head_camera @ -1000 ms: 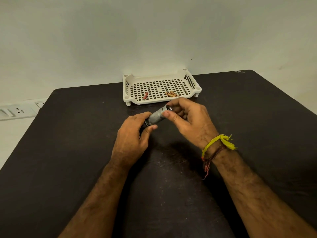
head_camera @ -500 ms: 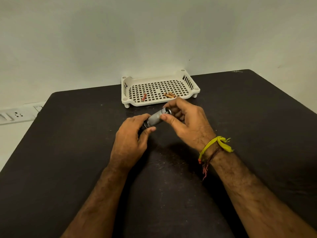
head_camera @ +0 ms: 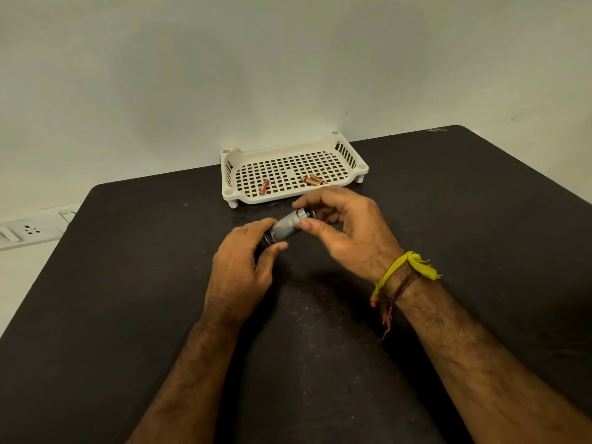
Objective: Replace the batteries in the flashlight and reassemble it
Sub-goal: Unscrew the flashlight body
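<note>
A short silver flashlight point(head_camera: 285, 228) lies tilted between both hands over the dark table point(head_camera: 128, 283). My left hand point(head_camera: 243, 261) grips its dark lower end. My right hand point(head_camera: 349, 232) pinches the upper silver end with thumb and fingers; that end's opening is partly hidden by the fingers. Behind the hands stands a white perforated tray point(head_camera: 320, 145). In it lie one red battery point(head_camera: 263, 187) at the left and a pair of orange batteries point(head_camera: 313, 180) at the right.
A white wall rises just behind the tray. A white socket strip point(head_camera: 28, 230) sits off the table's left edge. A yellow band and dark threads point(head_camera: 400, 277) circle my right wrist. The table's rounded far right corner point(head_camera: 461, 128) is in view.
Both hands stay on the flashlight. My right fingers have shifted slightly around its upper end, and the view has drifted a little.
</note>
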